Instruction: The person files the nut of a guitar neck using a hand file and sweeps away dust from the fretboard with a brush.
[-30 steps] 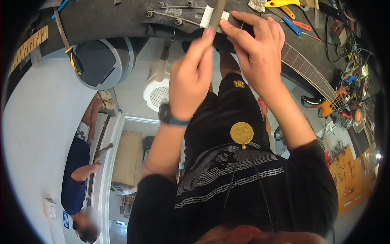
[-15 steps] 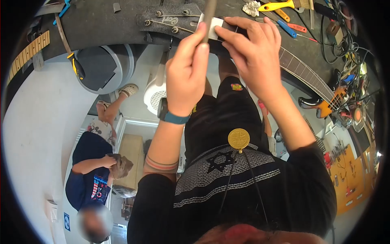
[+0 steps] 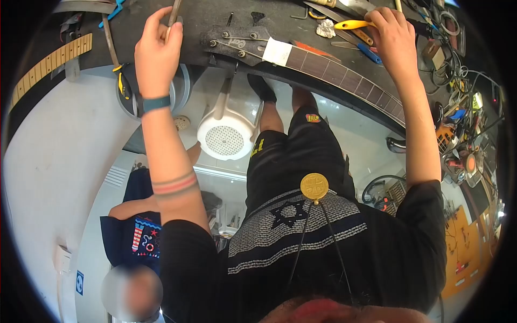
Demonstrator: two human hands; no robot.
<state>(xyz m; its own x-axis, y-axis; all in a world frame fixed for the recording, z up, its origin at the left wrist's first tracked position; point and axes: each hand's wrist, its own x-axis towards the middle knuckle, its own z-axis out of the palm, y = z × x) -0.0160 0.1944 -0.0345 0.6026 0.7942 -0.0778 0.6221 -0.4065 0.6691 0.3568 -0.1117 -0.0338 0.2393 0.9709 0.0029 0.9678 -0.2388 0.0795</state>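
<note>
In the head view, my left hand (image 3: pixel 156 54) is closed around a narrow greyish file (image 3: pixel 173 15), raised over the bench's left part. My right hand (image 3: pixel 393 40) has its fingers closed on a paint brush with a yellow handle (image 3: pixel 351 25); its bristle end is hidden under the hand. Between my hands lies a bass guitar neck (image 3: pixel 344 75) with a dark fretboard. Its black headstock (image 3: pixel 239 43) carries several tuning posts. A white piece of tape or paper (image 3: pixel 277 51) covers the fretboard's end beside the headstock.
A crumpled paper ball (image 3: pixel 326 28) and blue-handled tool (image 3: pixel 369 54) lie near the brush. A yellow-black screwdriver (image 3: pixel 124 86) overhangs the bench edge at left, near a pale fretted neck (image 3: pixel 51 62). Tangled cables (image 3: pixel 447 64) crowd the right. Another person (image 3: pixel 137 215) is at lower left.
Both hands have left the white-covered fretboard end. My left hand went left with the file. My right hand moved right and took hold of the yellow-handled brush. The camera view shifted slightly.
</note>
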